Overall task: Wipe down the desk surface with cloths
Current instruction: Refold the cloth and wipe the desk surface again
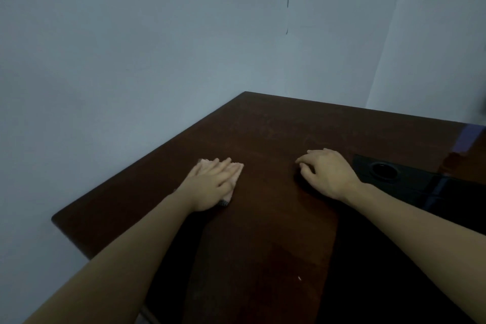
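Observation:
A dark brown wooden desk (263,134) fills the lower half of the head view. My left hand (210,184) lies flat, fingers straight, pressing a small pale pink cloth (236,169) onto the desk near its left edge. Only the cloth's far and right edges show from under the hand. My right hand (326,172) rests on the desk to the right, fingers bent with the tips touching the wood. Something dark may lie under it, but I cannot make it out.
A black panel with a round hole (384,171) sits on the desk at the right. A grey-blue wall (131,47) stands behind the desk's left and far edges. The desk's left corner (56,218) is close to my left forearm.

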Demonstrator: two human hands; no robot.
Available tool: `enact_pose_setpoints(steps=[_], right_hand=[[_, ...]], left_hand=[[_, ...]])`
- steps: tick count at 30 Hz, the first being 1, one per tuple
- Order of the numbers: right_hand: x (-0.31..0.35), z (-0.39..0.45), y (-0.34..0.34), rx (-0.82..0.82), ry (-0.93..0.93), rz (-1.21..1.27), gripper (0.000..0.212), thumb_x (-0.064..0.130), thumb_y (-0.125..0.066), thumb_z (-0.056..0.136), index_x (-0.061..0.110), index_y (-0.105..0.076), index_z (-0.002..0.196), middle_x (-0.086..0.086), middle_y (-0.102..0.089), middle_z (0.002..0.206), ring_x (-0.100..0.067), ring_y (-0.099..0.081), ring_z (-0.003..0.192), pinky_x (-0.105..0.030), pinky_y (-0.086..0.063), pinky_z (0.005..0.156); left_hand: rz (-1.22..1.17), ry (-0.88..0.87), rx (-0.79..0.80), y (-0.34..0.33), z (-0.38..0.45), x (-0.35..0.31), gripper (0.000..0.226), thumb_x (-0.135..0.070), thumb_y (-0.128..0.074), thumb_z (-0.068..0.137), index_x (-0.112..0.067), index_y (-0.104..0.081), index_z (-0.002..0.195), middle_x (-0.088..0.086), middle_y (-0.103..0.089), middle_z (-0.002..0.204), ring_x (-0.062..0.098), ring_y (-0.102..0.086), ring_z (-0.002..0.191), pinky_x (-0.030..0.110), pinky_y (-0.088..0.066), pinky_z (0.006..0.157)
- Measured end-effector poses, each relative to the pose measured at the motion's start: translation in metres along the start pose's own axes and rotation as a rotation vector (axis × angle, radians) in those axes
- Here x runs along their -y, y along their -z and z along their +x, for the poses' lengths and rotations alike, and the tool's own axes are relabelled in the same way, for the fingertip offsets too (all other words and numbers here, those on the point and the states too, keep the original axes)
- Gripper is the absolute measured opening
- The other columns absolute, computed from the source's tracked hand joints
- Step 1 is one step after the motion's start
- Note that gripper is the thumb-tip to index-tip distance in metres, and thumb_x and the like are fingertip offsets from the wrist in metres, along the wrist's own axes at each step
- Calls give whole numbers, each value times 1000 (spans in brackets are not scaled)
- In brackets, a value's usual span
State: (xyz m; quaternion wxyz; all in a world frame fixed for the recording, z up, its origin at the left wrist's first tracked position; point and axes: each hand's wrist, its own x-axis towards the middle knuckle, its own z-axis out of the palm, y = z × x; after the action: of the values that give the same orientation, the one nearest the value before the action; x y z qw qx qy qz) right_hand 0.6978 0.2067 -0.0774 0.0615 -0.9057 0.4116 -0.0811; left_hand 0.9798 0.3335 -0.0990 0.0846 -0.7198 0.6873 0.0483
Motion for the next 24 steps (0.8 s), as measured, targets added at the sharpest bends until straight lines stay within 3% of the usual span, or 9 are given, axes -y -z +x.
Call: enact_pose_setpoints(steps=[4,8,16,18,24], right_hand=[[-28,-29,-1,-1,-41,-26,38,33,-40,108,27,-59,140,5,-55,148,-15,-38,146,-41,-19,123],[-48,-45,1,11,-72,-2,37,31,-42,108,25,-57,142,5,-53,150,-16,-40,144,-44,-21,124],[-56,-43,-9,19,-69,61,40,31,-43,108,22,-51,146,3,-43,156,-20,-40,142,-41,-31,119],[-57,-44,-11,12,-70,73,40,31,-43,108,23,-52,146,3,-43,155,-20,-41,141,-44,-30,119],[-59,-43,-13,15,-77,84,41,34,-41,107,25,-50,146,4,-42,155,-21,-42,140,-46,-30,119]], left_hand=[[-84,138,-3,11,21,-9,54,-47,-11,109,-42,8,159,-9,8,169,19,6,156,51,4,123],[-103,136,4,12,26,-26,55,-49,-10,108,-42,8,159,-9,9,169,19,8,156,52,5,123],[-99,-224,3,7,-15,-94,53,-53,-10,107,-49,10,156,-17,11,167,10,15,153,47,11,124],[-95,-248,-9,3,-20,-93,52,-54,-11,107,-51,11,154,-18,12,167,7,15,152,45,11,124],[-96,-17,-24,11,15,-78,53,-49,-11,108,-47,8,157,-13,9,169,15,10,155,48,6,124]])
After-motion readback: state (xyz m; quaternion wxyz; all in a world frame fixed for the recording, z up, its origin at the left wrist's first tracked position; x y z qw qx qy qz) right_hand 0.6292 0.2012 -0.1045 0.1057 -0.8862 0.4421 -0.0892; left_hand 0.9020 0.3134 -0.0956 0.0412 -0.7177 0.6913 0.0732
